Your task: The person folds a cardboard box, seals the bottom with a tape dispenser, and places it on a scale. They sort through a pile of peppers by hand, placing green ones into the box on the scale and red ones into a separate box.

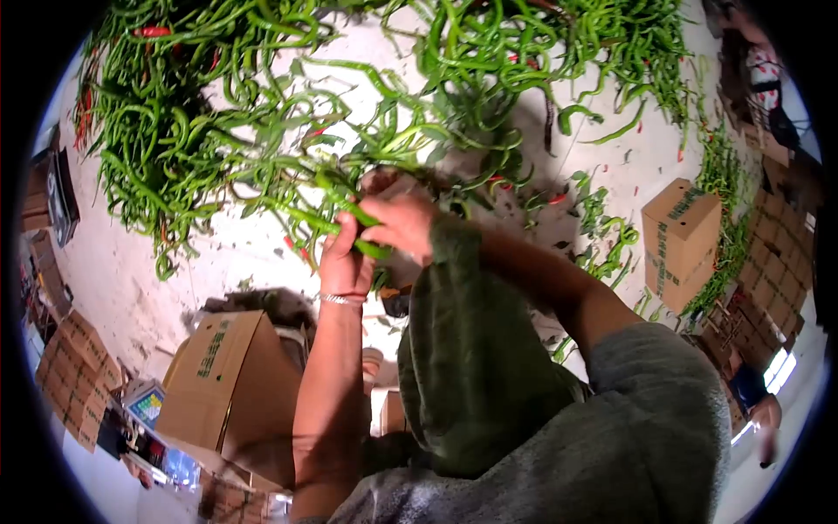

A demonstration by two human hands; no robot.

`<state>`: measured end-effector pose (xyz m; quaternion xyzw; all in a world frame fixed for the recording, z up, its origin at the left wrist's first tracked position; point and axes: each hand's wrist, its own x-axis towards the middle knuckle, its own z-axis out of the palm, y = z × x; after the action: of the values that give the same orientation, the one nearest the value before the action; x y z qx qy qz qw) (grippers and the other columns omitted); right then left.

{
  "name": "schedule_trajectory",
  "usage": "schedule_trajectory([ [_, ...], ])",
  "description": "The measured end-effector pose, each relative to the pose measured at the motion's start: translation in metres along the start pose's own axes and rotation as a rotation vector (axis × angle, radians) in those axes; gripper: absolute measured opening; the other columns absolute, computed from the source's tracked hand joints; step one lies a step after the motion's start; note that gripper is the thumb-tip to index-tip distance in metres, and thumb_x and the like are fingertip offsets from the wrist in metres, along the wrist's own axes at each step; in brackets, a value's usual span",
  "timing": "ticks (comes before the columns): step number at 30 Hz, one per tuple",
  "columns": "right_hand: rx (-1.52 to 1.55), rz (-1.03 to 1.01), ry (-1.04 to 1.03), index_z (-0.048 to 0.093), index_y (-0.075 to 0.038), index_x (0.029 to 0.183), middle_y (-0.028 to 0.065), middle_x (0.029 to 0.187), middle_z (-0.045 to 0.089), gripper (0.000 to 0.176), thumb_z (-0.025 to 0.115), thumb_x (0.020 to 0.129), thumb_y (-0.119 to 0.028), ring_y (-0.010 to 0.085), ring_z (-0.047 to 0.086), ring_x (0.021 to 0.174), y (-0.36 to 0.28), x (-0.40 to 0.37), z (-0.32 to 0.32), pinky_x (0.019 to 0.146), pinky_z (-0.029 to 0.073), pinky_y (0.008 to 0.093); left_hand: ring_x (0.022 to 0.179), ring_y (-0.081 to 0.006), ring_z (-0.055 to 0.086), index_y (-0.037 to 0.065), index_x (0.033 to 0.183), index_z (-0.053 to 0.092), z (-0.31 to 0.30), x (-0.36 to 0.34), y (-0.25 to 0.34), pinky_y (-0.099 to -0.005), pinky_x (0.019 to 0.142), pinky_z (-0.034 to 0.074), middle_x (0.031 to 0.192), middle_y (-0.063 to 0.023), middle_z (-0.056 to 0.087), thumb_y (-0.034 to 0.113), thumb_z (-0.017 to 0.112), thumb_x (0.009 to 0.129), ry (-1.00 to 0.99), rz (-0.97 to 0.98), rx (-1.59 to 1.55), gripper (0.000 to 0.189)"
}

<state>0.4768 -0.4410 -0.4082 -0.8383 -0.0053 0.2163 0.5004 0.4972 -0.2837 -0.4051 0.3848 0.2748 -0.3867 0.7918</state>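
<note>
- Pale, dusty floor (218, 253) is seen across the whole view, strewn with bits of stalk and leaf.
- Closest to the camera, a grey sleeve (628, 419) is seen on the right shoulder, and a dark green cloth (471, 367) is draped along the right forearm.
- An open cardboard box (231, 375) is set just beside the bare left forearm.
- A thin bracelet (336, 299) is worn at the left wrist.
- The left hand (345, 262) is clenched around the lower ends of a bunch of green chillies (340, 196).
- The right hand (400, 225) is placed touching the left, its fingers closed on one chilli of the same bunch.
- The bunch is held above the floor at the near edge of a big chilli pile (201, 113), which is spread widely beyond the hands and dotted with a few red pods.
- A closed carton (681, 240) is stood on the floor to the right, well apart from the hands.
- Stacked cartons (74, 375) are lined up at the far left edge.
</note>
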Motion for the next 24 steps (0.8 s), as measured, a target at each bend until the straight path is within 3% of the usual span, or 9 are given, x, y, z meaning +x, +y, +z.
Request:
schedule_trajectory([
  [6, -0.162, -0.409, 0.013, 0.055, -0.01, 0.086, 0.0094, 0.085, 0.06, 0.017, 0.059, 0.081, -0.027, 0.0296, 0.059, 0.081, 0.002, -0.003, -0.023, 0.066, 0.048, 0.0413, 0.119, -0.0233, 0.043, 0.005, 0.126, 0.046, 0.027, 0.004, 0.005, -0.037, 0.098, 0.038, 0.129, -0.0106, 0.046, 0.027, 0.055, 0.089, -0.221, -0.028, -0.001, 0.045],
  [8, -0.345, -0.667, 0.015, 0.057, -0.011, 0.085, 0.0078, 0.085, 0.061, 0.014, 0.059, 0.08, -0.024, 0.0274, 0.059, 0.081, 0.018, 0.002, -0.049, 0.066, 0.048, 0.0406, 0.11, -0.0242, 0.051, 0.004, 0.112, 0.055, 0.03, 0.015, 0.005, -0.0381, 0.092, 0.044, 0.122, -0.0127, 0.052, 0.024, 0.054, 0.089, -0.145, -0.064, -0.066, 0.03],
  [9, -0.201, -0.612, 0.158, 0.06, -0.011, 0.089, 0.0063, 0.086, 0.06, 0.014, 0.059, 0.077, -0.018, 0.0248, 0.06, 0.079, 0.039, 0.005, -0.054, 0.064, 0.049, 0.0381, 0.11, -0.0253, 0.052, 0.005, 0.105, 0.057, 0.039, 0.02, 0.008, -0.0397, 0.092, 0.044, 0.12, -0.0131, 0.053, 0.025, 0.052, 0.09, -0.182, -0.04, -0.1, 0.026],
  [11, 0.267, 0.012, 0.534, 0.06, -0.01, 0.098, 0.0081, 0.092, 0.06, 0.024, 0.062, 0.073, -0.01, 0.0255, 0.059, 0.085, 0.079, -0.008, -0.072, 0.071, 0.048, 0.0353, 0.107, -0.0273, 0.055, 0.006, 0.088, 0.059, 0.046, 0.034, 0.013, -0.0423, 0.092, 0.045, 0.113, -0.0129, 0.057, 0.027, 0.05, 0.092, -0.165, 0.024, -0.147, 0.023],
  [14, -0.506, 0.259, 0.964, 0.054, -0.008, 0.107, 0.0126, 0.111, 0.053, 0.035, 0.063, 0.073, -0.009, 0.0294, 0.05, 0.103, 0.12, -0.024, -0.136, 0.09, 0.041, 0.037, 0.101, -0.0289, 0.055, 0.008, 0.093, 0.059, 0.026, 0.048, 0.022, -0.0471, 0.093, 0.042, 0.101, -0.0107, 0.06, 0.028, 0.053, 0.09, -0.26, 0.054, -0.316, 0.021],
  [18, -1.082, 0.474, 0.678, 0.048, -0.014, 0.121, 0.0109, 0.135, 0.032, 0.045, 0.057, 0.077, -0.016, 0.0339, 0.029, 0.124, 0.159, -0.011, -0.171, 0.1, 0.025, 0.0514, 0.09, -0.0228, 0.055, 0.01, 0.121, 0.05, 0.055, 0.03, 0.029, -0.0476, 0.092, 0.042, 0.085, -0.0042, 0.056, 0.032, 0.048, 0.092, -0.122, 0.025, -0.377, 0.036],
  [19, -1.088, 0.515, 0.542, 0.046, -0.016, 0.125, 0.0106, 0.145, 0.023, 0.048, 0.055, 0.078, -0.018, 0.0358, 0.019, 0.133, 0.16, -0.01, -0.17, 0.105, 0.018, 0.0548, 0.085, -0.0192, 0.053, 0.011, 0.126, 0.046, 0.041, 0.033, 0.021, -0.0458, 0.091, 0.042, 0.08, -0.0023, 0.053, 0.032, 0.046, 0.093, -0.279, 0.042, -0.435, 0.039],
  [21, -1.152, 0.205, 0.66, 0.054, -0.011, 0.112, 0.0126, 0.141, 0.029, 0.038, 0.056, 0.074, -0.015, 0.0384, 0.018, 0.133, 0.182, -0.006, -0.178, 0.103, 0.018, 0.0569, 0.077, -0.0136, 0.048, 0.012, 0.132, 0.039, 0.022, 0.039, 0.01, -0.0425, 0.09, 0.043, 0.074, 0.0005, 0.046, 0.029, 0.045, 0.094, -0.44, 0.102, -0.507, 0.043],
  [24, -1.114, 0.185, 0.483, 0.054, -0.009, 0.099, 0.0116, 0.131, 0.04, 0.031, 0.062, 0.071, -0.019, 0.0311, 0.033, 0.126, 0.105, -0.012, -0.202, 0.101, 0.021, 0.0534, 0.074, -0.0127, 0.045, 0.009, 0.135, 0.036, 0.04, 0.021, 0.01, -0.0403, 0.09, 0.041, 0.076, 0.0015, 0.043, 0.022, 0.05, 0.089, -0.328, 0.124, -0.519, 0.049],
])
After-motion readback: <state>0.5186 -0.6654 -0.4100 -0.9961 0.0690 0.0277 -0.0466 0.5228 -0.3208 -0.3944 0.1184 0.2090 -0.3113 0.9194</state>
